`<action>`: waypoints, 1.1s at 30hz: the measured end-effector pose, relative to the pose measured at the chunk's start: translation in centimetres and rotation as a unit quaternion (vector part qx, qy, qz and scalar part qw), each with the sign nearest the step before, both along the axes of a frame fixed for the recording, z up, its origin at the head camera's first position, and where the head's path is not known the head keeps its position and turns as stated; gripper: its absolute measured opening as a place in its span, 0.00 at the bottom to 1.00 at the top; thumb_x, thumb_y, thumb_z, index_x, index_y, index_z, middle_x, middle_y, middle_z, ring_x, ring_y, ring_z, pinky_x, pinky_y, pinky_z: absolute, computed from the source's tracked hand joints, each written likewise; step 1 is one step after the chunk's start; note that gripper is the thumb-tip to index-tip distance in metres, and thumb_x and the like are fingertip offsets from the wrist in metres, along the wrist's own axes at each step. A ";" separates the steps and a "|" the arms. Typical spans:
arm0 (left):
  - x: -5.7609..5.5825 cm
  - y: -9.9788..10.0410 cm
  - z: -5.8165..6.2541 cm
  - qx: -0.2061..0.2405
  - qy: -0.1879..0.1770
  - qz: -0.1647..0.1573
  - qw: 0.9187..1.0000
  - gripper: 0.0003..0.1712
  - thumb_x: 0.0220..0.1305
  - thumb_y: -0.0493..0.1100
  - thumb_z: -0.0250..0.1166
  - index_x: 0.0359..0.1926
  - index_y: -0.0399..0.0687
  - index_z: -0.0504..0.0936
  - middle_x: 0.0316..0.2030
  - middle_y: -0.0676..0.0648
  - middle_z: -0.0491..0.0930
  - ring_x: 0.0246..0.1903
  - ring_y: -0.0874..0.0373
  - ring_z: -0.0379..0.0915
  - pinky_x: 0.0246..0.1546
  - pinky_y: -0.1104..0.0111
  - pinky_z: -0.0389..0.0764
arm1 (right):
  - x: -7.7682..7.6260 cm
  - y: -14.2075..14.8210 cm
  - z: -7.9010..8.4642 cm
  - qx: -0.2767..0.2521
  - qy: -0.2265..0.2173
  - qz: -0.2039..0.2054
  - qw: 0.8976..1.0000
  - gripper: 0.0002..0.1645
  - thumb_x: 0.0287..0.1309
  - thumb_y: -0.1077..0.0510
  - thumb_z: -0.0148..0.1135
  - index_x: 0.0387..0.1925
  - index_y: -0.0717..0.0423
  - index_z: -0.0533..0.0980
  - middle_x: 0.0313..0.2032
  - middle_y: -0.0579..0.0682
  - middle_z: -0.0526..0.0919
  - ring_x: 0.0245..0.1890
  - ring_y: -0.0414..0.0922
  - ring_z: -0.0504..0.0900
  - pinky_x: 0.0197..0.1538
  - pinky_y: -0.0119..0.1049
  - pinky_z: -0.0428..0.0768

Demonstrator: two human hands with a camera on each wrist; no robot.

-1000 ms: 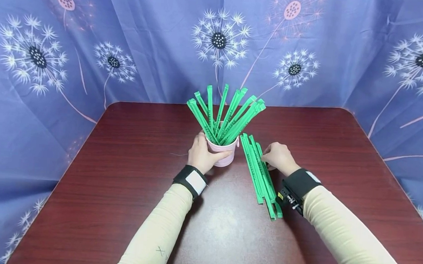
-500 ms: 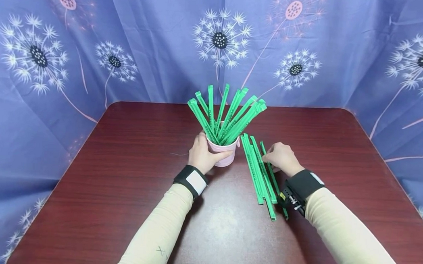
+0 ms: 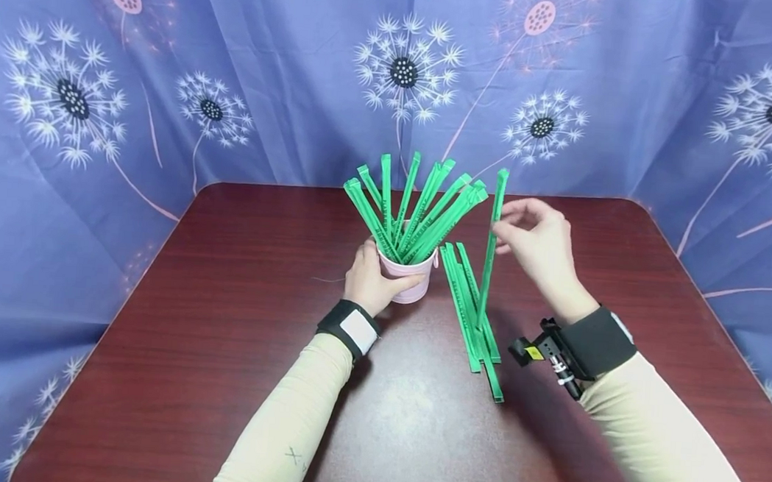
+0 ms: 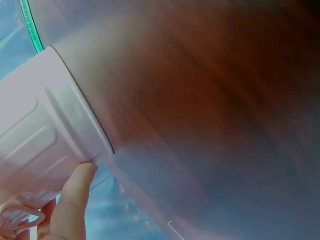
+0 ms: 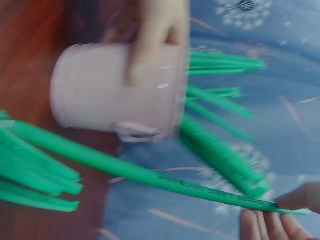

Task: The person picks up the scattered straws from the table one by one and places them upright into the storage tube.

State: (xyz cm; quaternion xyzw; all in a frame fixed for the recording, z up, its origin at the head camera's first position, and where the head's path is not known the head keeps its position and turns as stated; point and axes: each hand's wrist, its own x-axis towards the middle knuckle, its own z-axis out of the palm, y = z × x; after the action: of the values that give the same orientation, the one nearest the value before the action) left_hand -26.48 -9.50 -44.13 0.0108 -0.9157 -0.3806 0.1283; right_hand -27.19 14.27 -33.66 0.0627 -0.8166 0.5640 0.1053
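Observation:
In the head view my left hand [image 3: 369,280] grips the small pink bucket [image 3: 412,293], thumb across its front and fingers round its left side. Several green wrapped straws [image 3: 427,221] fan upward out of it. My right hand [image 3: 540,244] pinches one green wrapped straw [image 3: 488,273] near its upper end, holding it almost upright right of the bucket. The lower end of this straw overlaps a small pile of like straws [image 3: 463,312] on the table. The right wrist view, blurred, shows the fingertips [image 5: 292,200] on the printed wrapper. The left wrist view shows the bucket wall [image 4: 30,130] close up.
The dark red wooden table [image 3: 221,334] reaches to a blue dandelion-print cloth [image 3: 303,81] hung behind and on both sides. Each wrist wears a black band [image 3: 599,342], and a camera mount [image 3: 554,354] juts from the right one.
My right hand has risen from the pile with one straw, which has swung from lying flat to nearly upright. The left hand and bucket have stayed in place.

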 end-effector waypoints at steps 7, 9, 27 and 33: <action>0.1 0.1 0.2 0.004 0.002 0.000 1.000 0.57 0.41 0.58 0.80 0.68 0.40 0.63 0.57 0.37 0.74 0.57 0.40 0.74 0.56 0.47 0.77 | 1.0 -1.3 2.7 -0.237 0.121 0.013 0.964 0.09 0.53 0.72 0.64 0.36 0.59 0.78 0.26 0.48 0.85 0.22 0.42 0.85 0.32 0.36 0.86; 0.1 0.1 0.2 0.006 0.001 0.000 1.000 0.57 0.41 0.58 0.80 0.68 0.40 0.63 0.57 0.37 0.74 0.57 0.40 0.74 0.56 0.47 0.77 | 1.1 -1.5 3.1 -0.275 0.144 0.016 0.951 0.10 0.53 0.73 0.63 0.36 0.60 0.79 0.26 0.50 0.85 0.23 0.43 0.85 0.32 0.37 0.86; 0.0 0.0 -0.2 0.010 0.005 0.000 1.000 0.58 0.39 0.59 0.81 0.67 0.42 0.64 0.57 0.38 0.74 0.56 0.39 0.75 0.54 0.46 0.77 | -0.4 -3.2 1.2 -0.275 0.119 0.017 0.954 0.10 0.55 0.74 0.62 0.36 0.58 0.77 0.26 0.46 0.84 0.25 0.41 0.85 0.35 0.37 0.86; 0.0 0.0 -0.3 0.008 0.010 0.000 1.000 0.58 0.39 0.59 0.81 0.67 0.42 0.63 0.56 0.37 0.75 0.56 0.39 0.75 0.53 0.46 0.77 | -0.8 -3.5 -0.3 -0.202 0.085 0.019 0.975 0.09 0.56 0.71 0.64 0.36 0.58 0.76 0.26 0.43 0.85 0.24 0.39 0.86 0.36 0.36 0.86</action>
State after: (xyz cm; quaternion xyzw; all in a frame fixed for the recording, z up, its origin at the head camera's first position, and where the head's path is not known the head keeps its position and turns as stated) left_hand -26.52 -9.54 -44.48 0.0082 -0.9112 -0.3884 0.1373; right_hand -27.95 10.75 -33.93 0.1031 -0.6723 0.7121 0.1743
